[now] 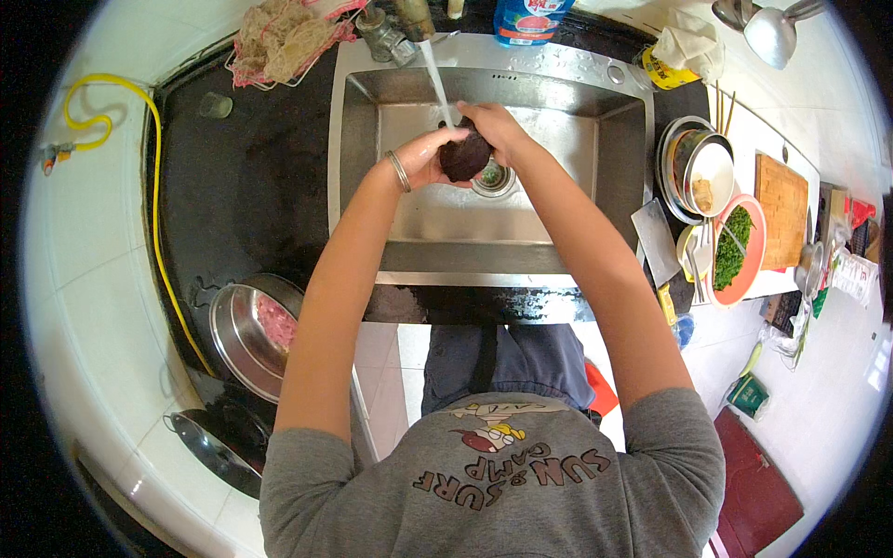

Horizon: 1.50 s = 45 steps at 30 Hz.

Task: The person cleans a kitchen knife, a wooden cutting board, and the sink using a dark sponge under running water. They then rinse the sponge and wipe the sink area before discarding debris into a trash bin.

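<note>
Over a stainless-steel sink (pixel 432 230), both hands hold one dark brown, rounded object (pixel 466 159), whose exact kind I cannot tell. My left hand (pixel 422 157), with a bangle at the wrist, cups it from the left side and below. The fingers of my right hand (pixel 495 129) grip its upper right side. A stream of water (pixel 434 77) runs from the faucet (pixel 414 19) onto my left thumb and the object. Behind the hands, the sink drain (pixel 494 178) is partly covered and has green bits in it.
A steel pot (pixel 241 335) with pink minced meat stands left, partly behind my forearm. To the right are a cleaver (pixel 656 240), stacked bowls (pixel 708 174), a pink-rimmed bowl (pixel 757 272) of chopped greens and a cutting board (pixel 781 209). A blue bottle (pixel 530 24) stands behind the sink.
</note>
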Each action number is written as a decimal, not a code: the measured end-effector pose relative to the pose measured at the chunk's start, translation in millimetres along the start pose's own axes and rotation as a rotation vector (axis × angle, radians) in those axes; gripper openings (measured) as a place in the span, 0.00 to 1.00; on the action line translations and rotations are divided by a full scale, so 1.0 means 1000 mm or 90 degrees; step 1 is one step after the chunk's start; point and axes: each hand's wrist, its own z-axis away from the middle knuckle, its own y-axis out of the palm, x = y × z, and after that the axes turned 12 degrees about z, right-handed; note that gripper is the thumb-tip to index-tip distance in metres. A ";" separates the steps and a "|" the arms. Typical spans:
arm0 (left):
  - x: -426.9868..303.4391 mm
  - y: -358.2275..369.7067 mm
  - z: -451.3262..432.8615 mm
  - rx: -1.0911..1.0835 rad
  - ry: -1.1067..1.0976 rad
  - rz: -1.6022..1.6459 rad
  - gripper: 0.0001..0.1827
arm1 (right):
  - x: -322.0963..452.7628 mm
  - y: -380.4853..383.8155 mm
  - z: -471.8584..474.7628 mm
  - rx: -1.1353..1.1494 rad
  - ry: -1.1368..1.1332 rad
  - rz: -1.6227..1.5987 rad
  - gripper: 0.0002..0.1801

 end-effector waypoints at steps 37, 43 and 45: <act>0.078 0.094 -0.037 -0.319 0.288 -0.715 0.13 | -0.025 -0.041 0.035 -0.091 -0.246 0.428 0.17; 0.056 0.102 -0.024 -0.392 0.230 -0.926 0.16 | 0.005 -0.033 0.051 -0.253 -0.209 0.460 0.14; 0.044 0.105 -0.013 -0.401 0.228 -0.971 0.17 | 0.014 -0.025 0.054 -0.298 -0.188 0.436 0.14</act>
